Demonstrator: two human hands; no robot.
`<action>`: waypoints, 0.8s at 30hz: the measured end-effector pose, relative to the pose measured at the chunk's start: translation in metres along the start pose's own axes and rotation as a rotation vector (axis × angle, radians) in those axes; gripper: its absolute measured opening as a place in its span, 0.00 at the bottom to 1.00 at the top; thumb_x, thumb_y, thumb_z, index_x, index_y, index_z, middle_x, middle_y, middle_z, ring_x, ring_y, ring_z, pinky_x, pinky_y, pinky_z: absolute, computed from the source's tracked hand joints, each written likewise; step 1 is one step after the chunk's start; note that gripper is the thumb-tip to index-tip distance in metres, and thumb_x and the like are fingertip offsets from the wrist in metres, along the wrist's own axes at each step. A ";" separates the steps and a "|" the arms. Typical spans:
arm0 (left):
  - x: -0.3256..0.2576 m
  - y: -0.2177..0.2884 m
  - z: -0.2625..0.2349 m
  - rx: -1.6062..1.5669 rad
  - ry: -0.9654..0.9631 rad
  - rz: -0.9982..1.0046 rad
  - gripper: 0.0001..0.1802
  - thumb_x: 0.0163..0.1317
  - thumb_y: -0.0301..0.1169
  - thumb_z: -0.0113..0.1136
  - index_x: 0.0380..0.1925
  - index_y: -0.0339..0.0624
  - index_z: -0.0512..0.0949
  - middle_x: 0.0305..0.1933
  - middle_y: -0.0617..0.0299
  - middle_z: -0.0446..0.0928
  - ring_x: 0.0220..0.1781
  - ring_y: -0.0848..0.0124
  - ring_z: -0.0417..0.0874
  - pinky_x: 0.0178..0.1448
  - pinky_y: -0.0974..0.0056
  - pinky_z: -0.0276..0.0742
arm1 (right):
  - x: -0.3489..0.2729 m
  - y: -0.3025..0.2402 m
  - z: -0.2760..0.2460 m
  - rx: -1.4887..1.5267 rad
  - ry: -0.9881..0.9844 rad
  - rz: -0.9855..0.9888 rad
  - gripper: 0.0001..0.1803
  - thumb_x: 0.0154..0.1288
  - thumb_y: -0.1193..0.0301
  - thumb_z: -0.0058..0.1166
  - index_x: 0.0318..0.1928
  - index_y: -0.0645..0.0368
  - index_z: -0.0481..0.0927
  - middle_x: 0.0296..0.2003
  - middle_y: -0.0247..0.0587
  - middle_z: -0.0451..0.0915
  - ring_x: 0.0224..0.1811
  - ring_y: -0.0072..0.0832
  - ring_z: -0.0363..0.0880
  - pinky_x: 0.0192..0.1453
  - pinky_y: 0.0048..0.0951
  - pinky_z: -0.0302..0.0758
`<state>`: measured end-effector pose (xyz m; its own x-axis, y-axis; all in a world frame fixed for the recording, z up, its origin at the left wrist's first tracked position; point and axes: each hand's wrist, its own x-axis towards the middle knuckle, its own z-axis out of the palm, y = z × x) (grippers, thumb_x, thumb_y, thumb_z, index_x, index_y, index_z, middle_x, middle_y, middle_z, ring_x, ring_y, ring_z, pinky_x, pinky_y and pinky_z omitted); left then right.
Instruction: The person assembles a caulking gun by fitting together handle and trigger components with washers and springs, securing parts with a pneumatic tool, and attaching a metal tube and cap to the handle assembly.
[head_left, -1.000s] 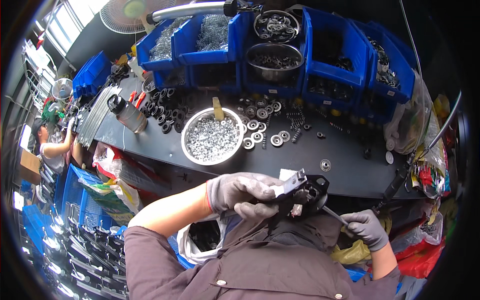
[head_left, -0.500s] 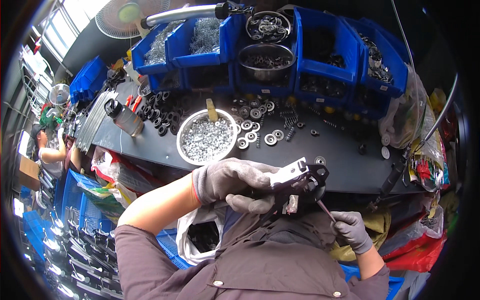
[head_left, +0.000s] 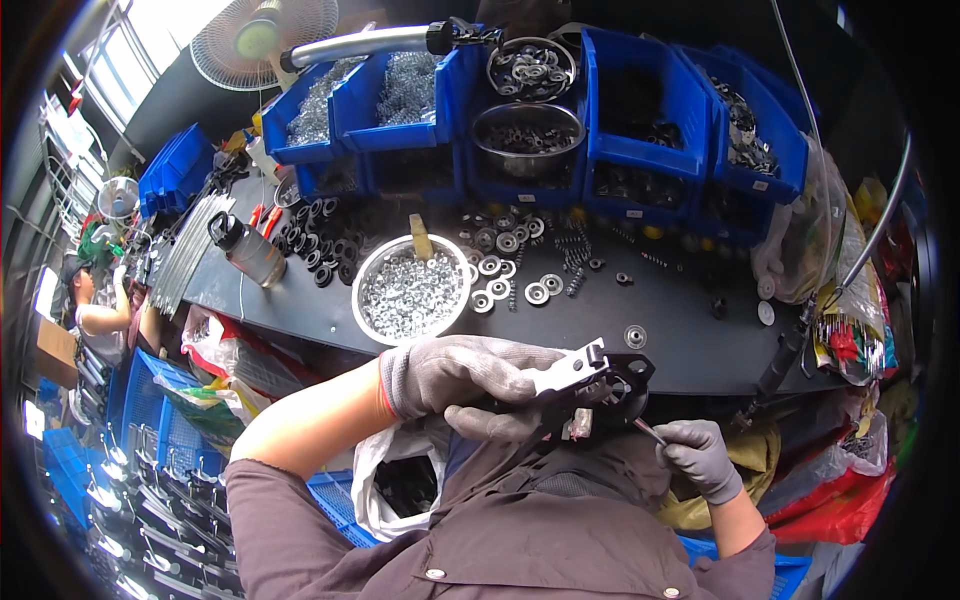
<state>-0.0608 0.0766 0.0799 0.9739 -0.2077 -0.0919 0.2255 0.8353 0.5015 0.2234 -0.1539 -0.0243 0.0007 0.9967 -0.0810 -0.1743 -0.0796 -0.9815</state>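
Observation:
My left hand [head_left: 465, 382], in a grey work glove, is closed around a metal bracket assembly [head_left: 578, 372] with a silver plate and black parts. The assembly is raised over my lap, just in front of the bench edge. Lower and to the right, my gloved right hand [head_left: 702, 460] grips a thin metal rod [head_left: 648, 430], perhaps the shaft of a tool; its handle is hidden in the fingers. The rod's far end reaches the black part of the assembly, where its exact contact cannot be seen. A round metal washer [head_left: 635, 337] lies on the bench just beyond.
On the dark bench [head_left: 680, 300] a white bowl [head_left: 362, 318] holds small metal pieces. Washers and springs [head_left: 572, 250] lie scattered. Blue bins [head_left: 640, 150] and metal bowls [head_left: 530, 160] line the back. A bottle [head_left: 255, 255] stands left. A person [head_left: 100, 310] is far left.
My right hand has shifted slightly up and left toward the assembly, and less of the rod shows. My left hand still holds the assembly, slightly lower in the picture. The whole view has shifted a little.

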 end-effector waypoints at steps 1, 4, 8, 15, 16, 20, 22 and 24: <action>0.000 0.001 -0.001 0.028 -0.022 -0.007 0.33 0.64 0.36 0.57 0.63 0.29 0.57 0.19 0.61 0.68 0.11 0.82 0.62 0.12 0.77 0.51 | 0.001 -0.001 0.001 -0.004 -0.007 0.001 0.15 0.61 0.80 0.59 0.50 0.69 0.82 0.30 0.36 0.80 0.29 0.21 0.77 0.36 0.22 0.74; 0.000 0.000 0.000 -0.024 -0.008 0.006 0.30 0.67 0.36 0.54 0.64 0.36 0.60 0.17 0.64 0.66 0.11 0.83 0.61 0.12 0.77 0.51 | 0.000 -0.001 -0.003 0.087 -0.010 0.110 0.17 0.62 0.78 0.60 0.51 0.70 0.80 0.29 0.36 0.79 0.27 0.20 0.75 0.35 0.22 0.73; -0.001 0.001 -0.008 -0.049 0.002 -0.014 0.32 0.65 0.35 0.56 0.64 0.32 0.57 0.17 0.62 0.67 0.10 0.82 0.62 0.11 0.76 0.52 | 0.000 -0.011 0.002 0.282 -0.060 0.339 0.23 0.61 0.67 0.65 0.52 0.69 0.80 0.23 0.32 0.75 0.21 0.18 0.67 0.25 0.20 0.62; 0.000 0.006 0.004 -0.005 0.016 -0.019 0.32 0.62 0.33 0.59 0.61 0.27 0.59 0.18 0.61 0.68 0.11 0.82 0.64 0.12 0.76 0.52 | 0.004 0.000 0.009 -0.216 0.046 -0.298 0.15 0.63 0.78 0.57 0.51 0.64 0.81 0.29 0.38 0.80 0.30 0.21 0.77 0.34 0.21 0.73; 0.000 0.006 0.005 -0.002 0.016 -0.020 0.32 0.62 0.33 0.59 0.61 0.27 0.59 0.18 0.61 0.68 0.11 0.82 0.64 0.12 0.76 0.52 | 0.003 0.001 0.010 -0.217 0.047 -0.301 0.15 0.63 0.78 0.57 0.51 0.64 0.81 0.29 0.38 0.80 0.30 0.21 0.77 0.34 0.21 0.73; -0.004 0.014 0.017 0.065 0.041 -0.035 0.33 0.62 0.33 0.58 0.62 0.28 0.59 0.19 0.60 0.69 0.12 0.82 0.64 0.15 0.76 0.53 | 0.008 -0.001 0.021 -0.208 0.109 -0.243 0.14 0.63 0.80 0.53 0.49 0.65 0.81 0.28 0.37 0.79 0.27 0.20 0.75 0.32 0.21 0.73; -0.005 0.024 0.037 0.089 0.072 -0.028 0.33 0.63 0.33 0.58 0.63 0.28 0.58 0.20 0.59 0.70 0.11 0.83 0.63 0.15 0.76 0.53 | 0.013 -0.006 0.028 -0.224 0.118 -0.259 0.13 0.63 0.80 0.52 0.48 0.64 0.81 0.28 0.37 0.79 0.26 0.19 0.74 0.31 0.21 0.72; -0.004 0.040 0.063 0.196 0.071 -0.069 0.34 0.63 0.34 0.57 0.64 0.28 0.57 0.21 0.59 0.71 0.11 0.83 0.63 0.16 0.76 0.54 | 0.019 -0.011 0.035 -0.253 0.092 -0.330 0.13 0.64 0.81 0.50 0.47 0.64 0.81 0.27 0.37 0.79 0.25 0.19 0.73 0.28 0.22 0.71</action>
<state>-0.0575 0.0785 0.1542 0.9575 -0.2185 -0.1885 0.2884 0.7041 0.6489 0.1908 -0.1336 -0.0085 0.1057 0.9647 0.2411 0.0976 0.2313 -0.9680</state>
